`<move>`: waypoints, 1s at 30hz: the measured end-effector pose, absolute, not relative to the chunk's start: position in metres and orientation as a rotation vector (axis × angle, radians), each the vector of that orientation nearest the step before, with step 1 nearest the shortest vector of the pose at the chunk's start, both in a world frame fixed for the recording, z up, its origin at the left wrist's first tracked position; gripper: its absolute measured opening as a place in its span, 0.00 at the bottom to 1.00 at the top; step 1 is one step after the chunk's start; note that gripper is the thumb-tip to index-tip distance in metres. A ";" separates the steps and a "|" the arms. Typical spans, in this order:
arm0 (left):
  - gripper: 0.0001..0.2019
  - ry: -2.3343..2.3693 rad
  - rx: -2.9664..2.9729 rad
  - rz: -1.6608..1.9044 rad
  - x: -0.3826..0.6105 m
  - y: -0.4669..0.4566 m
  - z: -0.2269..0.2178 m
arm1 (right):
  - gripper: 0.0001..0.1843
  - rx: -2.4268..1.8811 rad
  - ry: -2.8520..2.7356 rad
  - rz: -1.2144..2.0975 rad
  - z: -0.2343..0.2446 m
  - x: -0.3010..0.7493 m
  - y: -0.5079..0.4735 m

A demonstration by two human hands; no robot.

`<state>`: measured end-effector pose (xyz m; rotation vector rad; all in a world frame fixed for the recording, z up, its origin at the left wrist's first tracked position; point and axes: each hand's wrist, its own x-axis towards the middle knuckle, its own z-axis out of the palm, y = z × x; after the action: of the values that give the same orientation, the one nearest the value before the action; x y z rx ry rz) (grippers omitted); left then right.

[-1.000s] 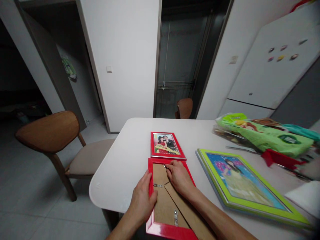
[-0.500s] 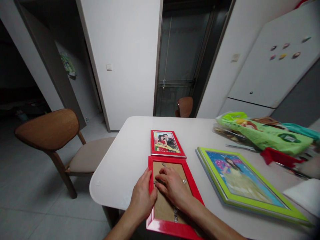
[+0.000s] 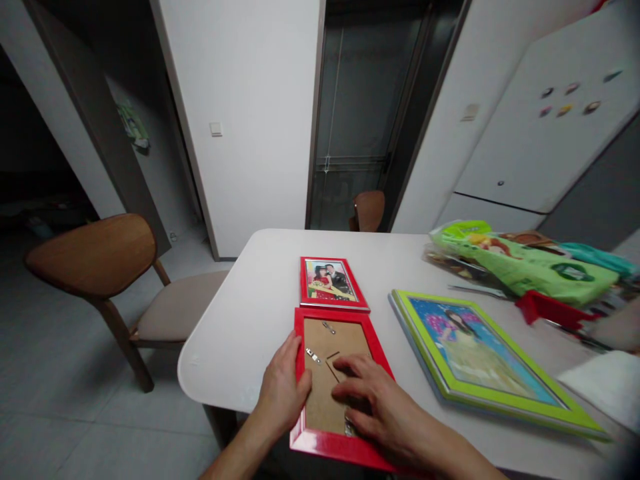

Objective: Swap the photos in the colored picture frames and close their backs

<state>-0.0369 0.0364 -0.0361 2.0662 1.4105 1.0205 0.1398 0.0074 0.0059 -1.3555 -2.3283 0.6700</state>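
A red picture frame [image 3: 304, 445] lies face down on the white table [image 3: 240, 333], its brown backing board [image 3: 333, 340] and small metal clips showing. My left hand [image 3: 281, 391] rests on the frame's left edge, thumb on the red border, fingers curled against the side. My right hand [image 3: 377, 403] lies on the lower part of the backing board with fingers spread and bent, covering a clip there. Just beyond lies a smaller red frame [image 3: 331, 283], face up with a photo of two people.
A large green-framed picture [image 3: 480, 360] lies to the right. Green plastic bags [image 3: 520, 267], a red object [image 3: 547, 308] and white paper [image 3: 607, 387] crowd the far right. A wooden chair [image 3: 110, 273] stands left of the table; another chair back [image 3: 369, 210] shows behind.
My right hand has slid from the top of the backing board down toward its near end. The left hand has stayed on the frame's left edge.
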 end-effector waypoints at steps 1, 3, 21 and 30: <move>0.26 1.428 2.071 1.010 -0.037 0.037 -0.037 | 0.15 -1.346 -2.345 0.686 0.006 0.143 0.003; 0.26 1.455 2.076 1.000 -0.036 0.038 -0.038 | 0.15 -1.329 -2.358 0.675 0.004 0.147 -0.003; 0.24 1.432 2.026 1.054 -0.036 0.033 -0.038 | 0.15 -1.506 -2.213 0.539 -0.007 0.146 0.002; 0.25 1.429 1.876 1.011 -0.036 0.034 -0.032 | 0.22 -1.714 -2.063 0.437 0.001 0.140 0.012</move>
<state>-0.0363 0.0340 -0.0319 1.8758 1.4291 1.0110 0.1404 0.0117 0.0015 -1.7136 -2.0631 0.4369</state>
